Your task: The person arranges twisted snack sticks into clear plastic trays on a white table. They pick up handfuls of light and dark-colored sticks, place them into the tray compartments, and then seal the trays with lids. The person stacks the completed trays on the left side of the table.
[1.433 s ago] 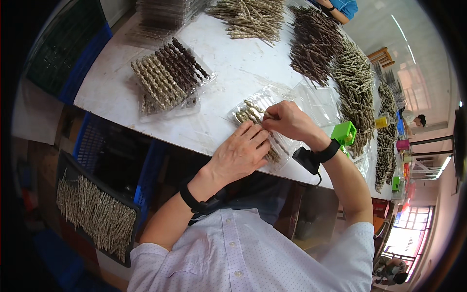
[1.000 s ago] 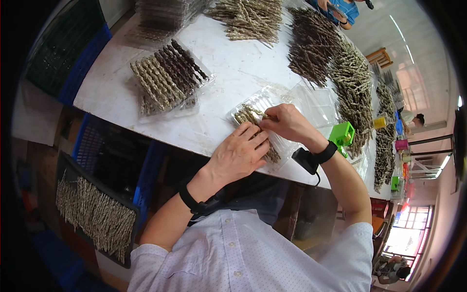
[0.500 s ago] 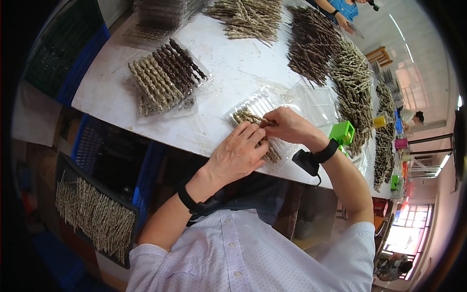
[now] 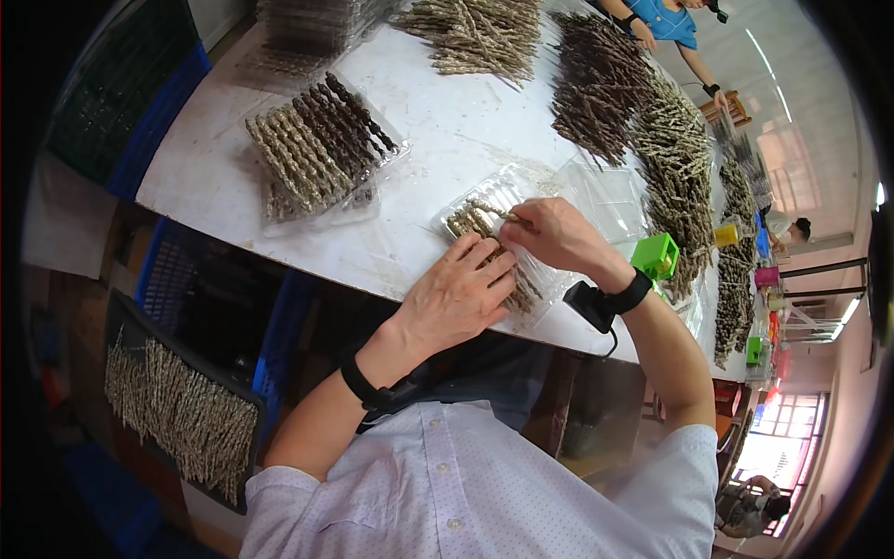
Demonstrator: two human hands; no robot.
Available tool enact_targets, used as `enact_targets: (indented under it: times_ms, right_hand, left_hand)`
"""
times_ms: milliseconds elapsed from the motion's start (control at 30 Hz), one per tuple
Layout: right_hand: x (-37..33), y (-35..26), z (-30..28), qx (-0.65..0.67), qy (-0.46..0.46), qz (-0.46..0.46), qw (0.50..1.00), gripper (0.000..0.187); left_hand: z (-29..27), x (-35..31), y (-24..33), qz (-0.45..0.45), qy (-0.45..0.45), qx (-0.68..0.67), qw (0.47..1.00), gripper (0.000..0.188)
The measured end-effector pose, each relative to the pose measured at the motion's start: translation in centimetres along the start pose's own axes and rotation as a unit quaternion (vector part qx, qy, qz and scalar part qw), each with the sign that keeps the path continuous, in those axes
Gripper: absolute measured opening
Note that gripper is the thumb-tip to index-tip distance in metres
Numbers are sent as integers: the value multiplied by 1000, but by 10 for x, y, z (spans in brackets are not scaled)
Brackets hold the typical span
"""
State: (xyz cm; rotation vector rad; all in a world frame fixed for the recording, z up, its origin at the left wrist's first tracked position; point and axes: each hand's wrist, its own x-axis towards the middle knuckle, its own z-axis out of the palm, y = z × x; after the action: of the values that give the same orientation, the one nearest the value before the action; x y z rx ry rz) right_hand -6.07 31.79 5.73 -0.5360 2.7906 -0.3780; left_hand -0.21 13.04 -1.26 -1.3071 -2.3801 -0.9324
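Observation:
A clear ribbed plastic tray lies in front of me near the table's edge, holding several light-brown twisted sticks. My left hand rests over the tray's near left side, its fingers spread and slightly bent on the sticks. Across from it, my right hand is closed in a pinch on the end of a twisted stick above the tray. Part of the sticks is hidden under both hands. The tray's clear lid lies folded back on the far right.
Left of my hands sits a filled tray of pale and dark sticks, with stacked clear trays behind. Piles of dark sticks and pale-green sticks line the right. A green clip-like object is by my right wrist. Another person works opposite.
My right hand has shifted slightly up and away from my left, and my left fingers have spread a little. The person opposite has stretched an arm out to the right.

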Motion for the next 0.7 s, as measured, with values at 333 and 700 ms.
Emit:
enact_targets:
  times_ms: [333,700]
  right_hand:
    - [-12,-8,-15,31,-16,14,999,38]
    - [-17,8,5,7,-33,-10,999,32]
  left_hand:
    - [2,-1,0,-6,-2,-6,1000,41]
    - [2,-1,-1,-9,-4,-4,1000,42]
